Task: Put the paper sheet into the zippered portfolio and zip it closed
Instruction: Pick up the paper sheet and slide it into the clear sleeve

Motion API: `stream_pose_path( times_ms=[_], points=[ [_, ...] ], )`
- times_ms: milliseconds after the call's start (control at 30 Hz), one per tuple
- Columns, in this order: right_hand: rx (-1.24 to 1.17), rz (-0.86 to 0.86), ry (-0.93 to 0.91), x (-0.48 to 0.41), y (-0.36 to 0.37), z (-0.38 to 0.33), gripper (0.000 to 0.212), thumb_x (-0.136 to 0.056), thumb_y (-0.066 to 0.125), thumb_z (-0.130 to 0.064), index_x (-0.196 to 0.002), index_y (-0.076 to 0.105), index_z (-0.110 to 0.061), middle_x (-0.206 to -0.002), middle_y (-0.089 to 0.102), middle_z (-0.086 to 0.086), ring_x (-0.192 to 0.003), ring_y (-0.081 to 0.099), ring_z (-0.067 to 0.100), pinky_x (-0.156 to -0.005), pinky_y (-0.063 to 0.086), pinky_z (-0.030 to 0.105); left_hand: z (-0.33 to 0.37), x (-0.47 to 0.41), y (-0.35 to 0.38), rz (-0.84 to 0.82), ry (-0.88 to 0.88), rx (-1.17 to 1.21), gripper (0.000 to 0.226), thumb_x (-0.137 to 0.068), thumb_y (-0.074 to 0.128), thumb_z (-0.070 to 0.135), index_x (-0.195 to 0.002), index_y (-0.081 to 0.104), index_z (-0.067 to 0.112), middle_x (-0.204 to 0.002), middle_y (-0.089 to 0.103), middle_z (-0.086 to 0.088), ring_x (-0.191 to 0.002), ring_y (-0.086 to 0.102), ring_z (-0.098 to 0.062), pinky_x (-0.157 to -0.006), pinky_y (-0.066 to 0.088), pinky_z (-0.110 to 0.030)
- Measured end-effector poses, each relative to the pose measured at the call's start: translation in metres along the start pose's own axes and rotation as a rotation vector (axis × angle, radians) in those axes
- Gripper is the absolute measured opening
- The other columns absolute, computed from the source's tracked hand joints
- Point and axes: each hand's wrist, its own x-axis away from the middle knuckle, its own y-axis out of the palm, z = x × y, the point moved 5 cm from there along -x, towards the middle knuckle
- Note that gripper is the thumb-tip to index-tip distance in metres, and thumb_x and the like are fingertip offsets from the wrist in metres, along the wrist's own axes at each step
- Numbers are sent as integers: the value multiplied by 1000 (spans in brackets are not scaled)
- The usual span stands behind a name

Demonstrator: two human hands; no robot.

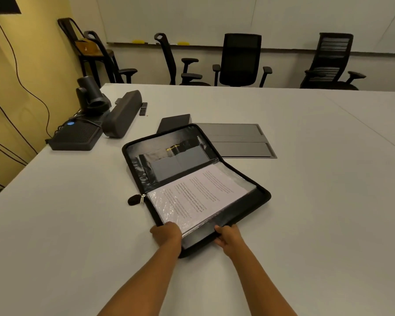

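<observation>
Paper sheet [201, 192] lies printed side up on the near half of the open portfolio [169, 142], seemingly under a crinkled clear sleeve. I cannot tell whether it is fully seated. The portfolio rests on the table [317, 179] with its zip undone. The zipper pull [143, 199] hangs at the left end of the spine.

Grip: left hand [167, 233] and right hand [228, 236] are both clamped on the portfolio's near edge, the left at the near-left corner. The right thumb is on top; the fingers beneath are hidden.

Risks (judgement):
- Folding the near half over could let the sheet slide toward the spine or out, if the sleeve is not holding it.
- A sheet corner or sleeve edge lying over the zip track would snag the slider. The sheet's far-right corner sits close to the rim.
- The pull is well apart from both hands, so one grip must let go and the cover may spring open.
- The glossy sleeve looks slippery.

Surface and room: the table is white and matt.
- Just beyond the portfolio are flush grey panels [237, 140] and a dark flat item [175, 122].
- Left and beyond are a speaker bar [122, 115], a camera [91, 94] and a black box with a blue light [75, 135].
- Far beyond, office chairs [240, 60] stand under a whiteboard [192, 19].
- To the far left is a yellow wall [21, 53] with cables.
</observation>
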Motion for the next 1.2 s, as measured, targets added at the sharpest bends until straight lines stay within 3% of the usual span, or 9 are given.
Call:
stream_pose_path(
  times_ms=[167,267,333,400,467,600,833,1000,1200],
  points=[
    [239,14,49,-3,-52,-31,50,-88,49,10,-134,37,-3,-119,55,22,-99,55,31,-93,49,44,30,-4,-7,68,324,-378,58,-91,49,7,-144,26,2,-145,32,-23,-128,39,-41,-104,37,-51],
    [387,9,82,-5,-89,-60,41,-87,48,12,-127,45,1,-92,58,15,-80,57,27,-75,51,40,43,0,1,23,490,-561,52,-91,49,4,-139,34,-2,-146,30,-24,-129,36,-41,-103,36,-48],
    [478,13,57,-10,-106,-81,42,-87,47,12,-127,46,1,-93,57,15,-74,54,24,-68,49,38,46,0,9,-51,546,-677,47,-91,49,6,-136,39,-2,-144,32,-22,-129,37,-38,-104,36,-45],
    [546,46,-30,-16,-114,-101,45,-87,49,10,-131,44,0,-110,58,19,-83,56,28,-71,50,38,45,-1,15,-125,608,-779,46,-91,48,8,-136,39,-1,-144,34,-20,-130,36,-35,-107,35,-43],
    [659,137,-182,-22,-115,-122,49,-88,52,5,-135,41,-2,-127,54,21,-104,56,36,-86,49,41,44,-2,19,-150,645,-864,47,-92,47,11,-137,39,1,-145,33,-18,-132,35,-33,-109,34,-42],
    [804,254,-401,-34,-105,-151,46,-90,43,1,-136,42,-3,-129,55,20,-112,54,36,-92,47,37,43,-12,21,-155,641,-988,47,-93,48,15,-137,39,5,-148,31,-16,-135,32,-32,-109,34,-43],
    [919,267,-385,-74,-86,-157,40,-93,41,-5,-131,41,5,-128,51,26,-112,52,40,-95,46,41,46,-49,15,-113,625,-1133,56,-96,41,24,-147,21,12,-157,14,-13,-144,16,-31,-113,28,-45],
    [1076,310,-366,-99,-84,-145,52,-94,48,-13,-140,31,3,-137,42,25,-123,43,41,-107,36,46,56,-71,23,-78,666,-1177,55,-100,33,32,-149,16,16,-159,11,-10,-146,12,-29,-115,23,-43],
    [1076,407,-417,-110,-78,-137,55,-91,55,-14,-141,35,-4,-139,40,21,-124,36,40,-101,37,46,68,-92,32,-78,680,-1206,53,-101,25,35,-150,11,20,-160,8,-8,-147,7,-27,-118,18,-43]
  ],
)
